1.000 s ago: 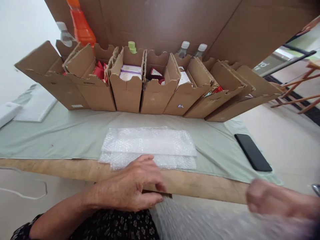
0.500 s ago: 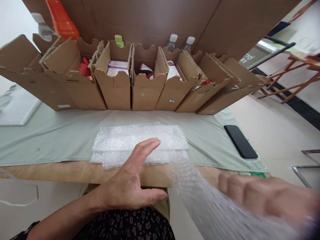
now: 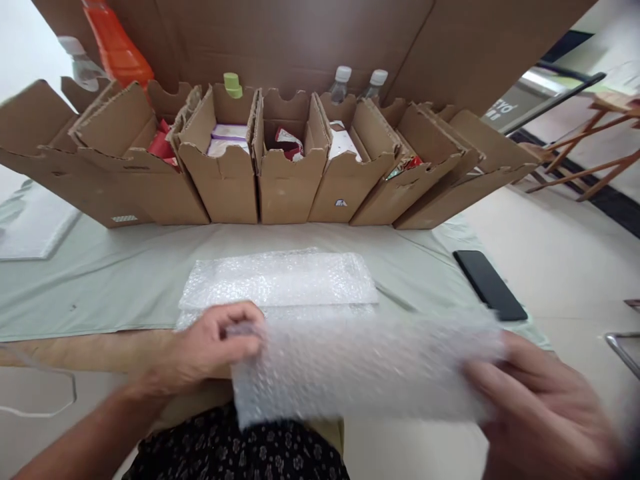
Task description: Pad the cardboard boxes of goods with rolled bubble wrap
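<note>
Left hand (image 3: 207, 347), right hand (image 3: 547, 400): fingers (image 3: 245, 312) clamped on opposite ends of bubble-wrap sheet (image 3: 360, 367); bubble-wrap stack (image 3: 280, 280) on tabletop (image 3: 65, 350) beyond.

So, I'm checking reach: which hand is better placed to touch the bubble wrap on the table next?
Probably the left hand: it appears closer to the flat wrap; the right hand is farther off. Both hold another sheet.

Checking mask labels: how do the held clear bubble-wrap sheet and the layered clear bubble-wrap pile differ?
The clear bubble-wrap sheet is held between left hand and right hand; the layered clear bubble-wrap pile lies on pale green cloth. The sheet looks blurred, the pile sharper. Both are bubbled plastic.
</note>
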{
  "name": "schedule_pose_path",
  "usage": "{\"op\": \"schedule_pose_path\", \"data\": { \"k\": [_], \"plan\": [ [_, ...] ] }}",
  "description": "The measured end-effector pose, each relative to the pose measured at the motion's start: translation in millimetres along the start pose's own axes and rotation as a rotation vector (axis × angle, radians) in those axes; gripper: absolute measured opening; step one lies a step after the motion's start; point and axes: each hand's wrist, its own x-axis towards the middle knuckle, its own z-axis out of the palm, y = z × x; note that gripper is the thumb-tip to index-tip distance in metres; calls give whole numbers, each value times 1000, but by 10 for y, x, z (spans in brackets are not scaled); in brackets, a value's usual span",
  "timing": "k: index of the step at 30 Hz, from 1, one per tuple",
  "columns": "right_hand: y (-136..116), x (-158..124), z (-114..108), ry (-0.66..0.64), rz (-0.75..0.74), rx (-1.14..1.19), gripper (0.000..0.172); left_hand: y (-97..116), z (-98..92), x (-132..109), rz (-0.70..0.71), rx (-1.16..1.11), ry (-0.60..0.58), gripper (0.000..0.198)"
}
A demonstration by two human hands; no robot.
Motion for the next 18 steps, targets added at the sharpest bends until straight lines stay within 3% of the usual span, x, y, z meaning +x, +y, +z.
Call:
{"op": "schedule_pose_path", "data": {
  "k": [3, 5, 8, 12, 15, 18],
  "plan": [
    [73, 89, 326, -134, 33, 7, 17, 257, -289, 22, 149, 444, 385, 26],
    [224, 133, 594, -124, -24, -99, 20, 292, -359, 111, 196, 731, 521, 29],
    [493, 183, 895, -91, -136, -385, 17, 122, -394, 282, 196, 1070, 521, 34],
    [590, 166, 943, -2, -358, -691, 25, -141, -456, 361, 239, 1327, 492, 35],
    [407, 92, 900, 54, -525, -685, 23, -101, -481, 333, 321, 1378, 482, 36],
    [250, 33, 999, -90, -588, -584, 24, 91, -496, 432, 350, 1343, 420, 42]
  ]
}}
